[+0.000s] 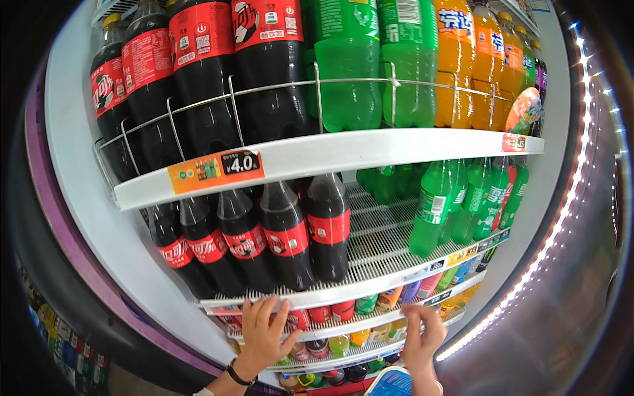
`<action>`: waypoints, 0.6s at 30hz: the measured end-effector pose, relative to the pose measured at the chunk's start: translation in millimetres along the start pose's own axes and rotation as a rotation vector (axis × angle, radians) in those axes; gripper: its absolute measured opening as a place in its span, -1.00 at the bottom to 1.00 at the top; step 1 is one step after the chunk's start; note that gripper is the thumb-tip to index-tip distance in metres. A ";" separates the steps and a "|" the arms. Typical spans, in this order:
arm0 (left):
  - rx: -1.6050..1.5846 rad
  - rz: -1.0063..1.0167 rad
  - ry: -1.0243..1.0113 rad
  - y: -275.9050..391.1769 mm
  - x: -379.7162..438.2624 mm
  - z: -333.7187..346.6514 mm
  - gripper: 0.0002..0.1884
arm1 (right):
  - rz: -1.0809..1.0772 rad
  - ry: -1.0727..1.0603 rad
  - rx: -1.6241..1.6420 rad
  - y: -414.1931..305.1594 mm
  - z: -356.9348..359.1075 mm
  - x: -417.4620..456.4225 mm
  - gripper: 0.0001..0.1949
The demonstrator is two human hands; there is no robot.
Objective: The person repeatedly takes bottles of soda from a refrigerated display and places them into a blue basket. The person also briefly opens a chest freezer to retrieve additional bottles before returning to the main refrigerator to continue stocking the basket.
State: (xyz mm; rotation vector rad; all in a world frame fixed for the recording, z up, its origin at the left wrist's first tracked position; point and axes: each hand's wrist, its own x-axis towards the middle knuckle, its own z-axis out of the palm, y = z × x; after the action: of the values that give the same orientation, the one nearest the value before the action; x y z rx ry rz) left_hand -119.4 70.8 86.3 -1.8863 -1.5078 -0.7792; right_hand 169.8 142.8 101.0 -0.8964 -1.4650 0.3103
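Observation:
My left hand (266, 329), a dark band on its wrist, rests with spread fingers against the front edge of a white wire shelf (381, 247). A row of cola bottles (287, 237) with red labels stands just above that hand. My right hand (423, 334) hovers in front of the lower shelves, fingers bent and slightly blurred, with nothing visible in it. Up and right of it are green soda bottles (431, 208), lined up on the same shelf. Between the cola and the front green bottles, the wire slats show, with more green bottles (386, 183) farther back.
Large cola bottles (267, 64), green bottles (346, 64) and orange soda bottles (453, 64) stand above behind a wire rail (356, 81). Cans (342, 311) and small bottles (339, 345) fill lower shelves. The cooler's white side wall (114, 237) bounds the left; a light strip (559, 193) runs right.

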 end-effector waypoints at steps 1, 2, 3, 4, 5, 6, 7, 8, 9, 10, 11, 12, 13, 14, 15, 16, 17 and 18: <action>0.013 0.009 -0.005 -2.2 -2.4 2.3 -0.28 | -0.058 -0.029 0.089 -9.8 11.4 32.9 -0.93; 0.023 0.006 -0.005 -4.1 -4.9 4.9 -0.30 | -0.142 -0.031 0.153 -15.1 29.2 65.4 -0.92; 0.031 0.006 -0.005 -5.7 -7.5 7.7 -0.32 | -0.164 -0.038 0.169 -17.0 48.8 96.8 -0.91; 0.039 -0.002 -0.011 -6.7 -10.1 10.3 -0.34 | -0.137 -0.080 0.187 -15.5 67.5 127.0 -0.88; 0.076 0.009 -0.009 -8.6 -12.1 13.5 -0.39 | -0.137 -0.088 0.149 -11.6 84.3 152.2 -0.86; 0.072 0.002 0.004 -9.1 -14.2 16.3 -0.37 | -0.184 -0.133 0.119 -4.6 102.0 177.8 -0.84; 0.070 -0.004 0.015 -9.8 -15.7 18.5 -0.35 | -0.254 -0.148 0.039 4.5 120.2 199.8 -0.85; 0.068 0.005 0.022 -11.2 -16.0 20.9 -0.36 | -0.404 -0.120 -0.171 15.5 141.0 222.2 -0.82; 0.070 0.010 0.031 -11.8 -15.9 22.9 -0.36 | -0.287 -0.198 -0.241 27.2 163.4 238.5 -0.76; 0.014 0.005 0.071 -11.2 -15.1 25.3 -0.43 | -0.192 -0.213 -0.286 39.8 182.2 252.1 -0.75; -0.041 0.002 0.113 -10.3 -13.3 28.0 -0.49 | -0.234 -0.279 -0.405 52.7 196.7 264.1 -0.74; -0.039 0.011 0.147 -10.3 -11.6 29.6 -0.47 | -0.202 -0.326 -0.499 64.6 210.3 275.2 -0.73; -0.062 0.017 0.163 -10.4 -10.5 29.7 -0.48 | -0.151 -0.373 -0.575 75.8 221.7 283.2 -0.72; -0.050 0.020 0.160 -10.3 -9.8 30.0 -0.48 | -0.100 -0.417 -0.641 86.4 231.9 289.3 -0.71; -0.039 0.023 0.156 -10.4 -9.4 30.1 -0.48 | -0.054 -0.452 -0.690 96.7 238.8 293.8 -0.70; -0.039 0.020 0.137 -10.6 -10.0 29.4 -0.48 | -0.015 -0.483 -0.735 105.6 244.6 298.0 -0.69; -0.031 0.027 0.138 -11.0 -10.7 30.1 -0.48 | 0.017 -0.517 -0.780 113.5 248.9 300.5 -0.68; -0.029 0.030 0.154 -11.2 -11.7 31.6 -0.47 | 0.044 -0.538 -0.803 120.0 254.2 303.1 -0.67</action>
State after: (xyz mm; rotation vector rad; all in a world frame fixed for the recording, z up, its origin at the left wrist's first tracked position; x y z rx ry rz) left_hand -130.1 89.3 58.0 -1.8213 -1.3773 -0.9141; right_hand 13.3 511.7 202.7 -1.5667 -2.1246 -0.0336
